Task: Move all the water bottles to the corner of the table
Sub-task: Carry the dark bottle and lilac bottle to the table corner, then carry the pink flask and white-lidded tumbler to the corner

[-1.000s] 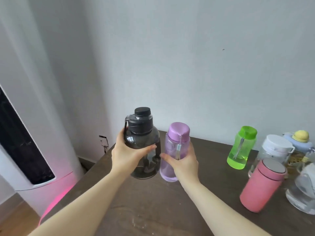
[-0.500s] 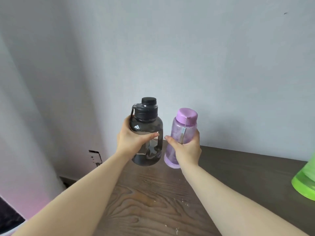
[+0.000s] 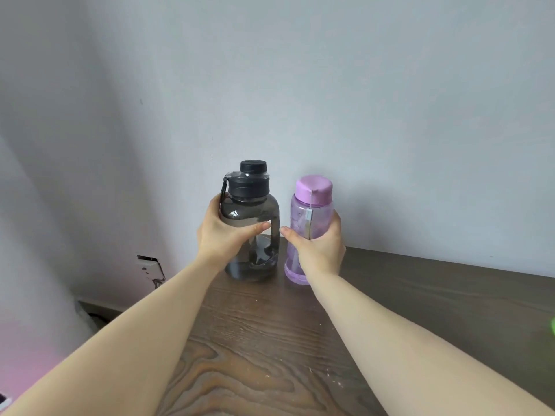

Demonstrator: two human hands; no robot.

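Observation:
A smoky black bottle with a black cap stands upright at the far left corner of the dark wooden table, against the wall. My left hand is wrapped around its body. Just to its right stands a clear purple bottle with a purple cap, and my right hand grips its lower half. Both bottles' bases look to be resting on the tabletop, a small gap apart.
A grey wall rises right behind the bottles. The table's left edge drops off beside my left forearm, with a wall socket below it. A sliver of a green bottle shows at the right frame edge.
Both hands have carried the black and purple bottles away from the group on the right, forward and down to the table's far left corner. The view has turned left.

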